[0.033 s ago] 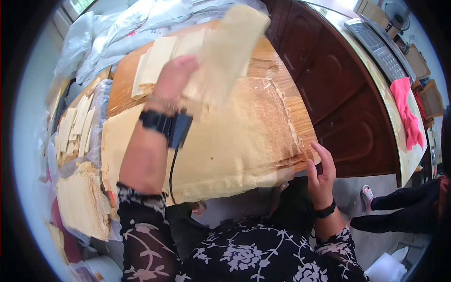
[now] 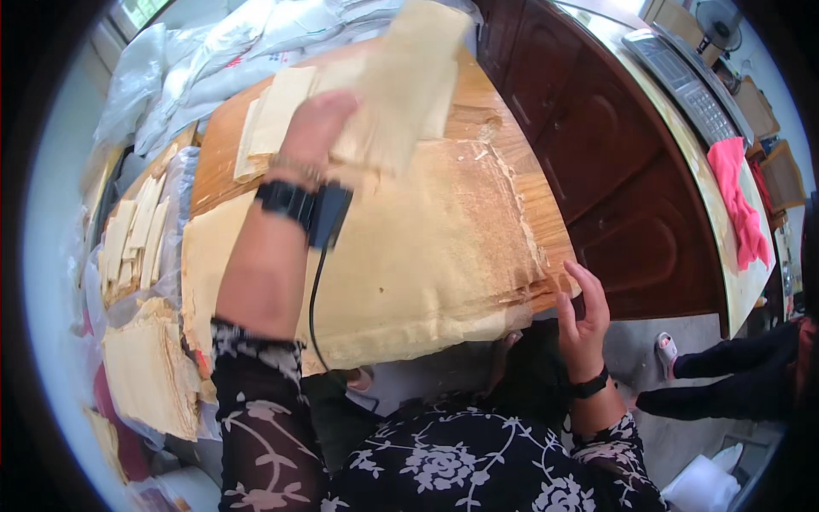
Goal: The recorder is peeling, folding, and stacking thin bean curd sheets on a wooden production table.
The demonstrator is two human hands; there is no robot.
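Note:
My left hand [image 2: 322, 119], stretched to the far side of the table and blurred, grips a thin, pale yellow folded sheet [image 2: 415, 64] that looks like tofu skin. The sheet hangs over a row of similar folded sheets [image 2: 286, 107] lying at the back. In front of them a wide stack of flat pale yellow sheets [image 2: 392, 256] covers much of the tabletop, browner and ragged along its right side. My right hand [image 2: 584, 320] is held at the table's near right corner, its fingers apart and nothing in them.
The wooden table [image 2: 546, 205] borders dark red cabinets [image 2: 589, 128]. More sheets [image 2: 149, 371] and cut strips [image 2: 136, 235] are piled at left. White sacks [image 2: 239, 60] lie behind. A pink cloth [image 2: 738, 200] hangs off the right counter. A person's legs [image 2: 725, 384] show at lower right.
My left hand and the folded sheet have shifted slightly, the sheet's top edge moving a little left and farther away. My right hand stays in place.

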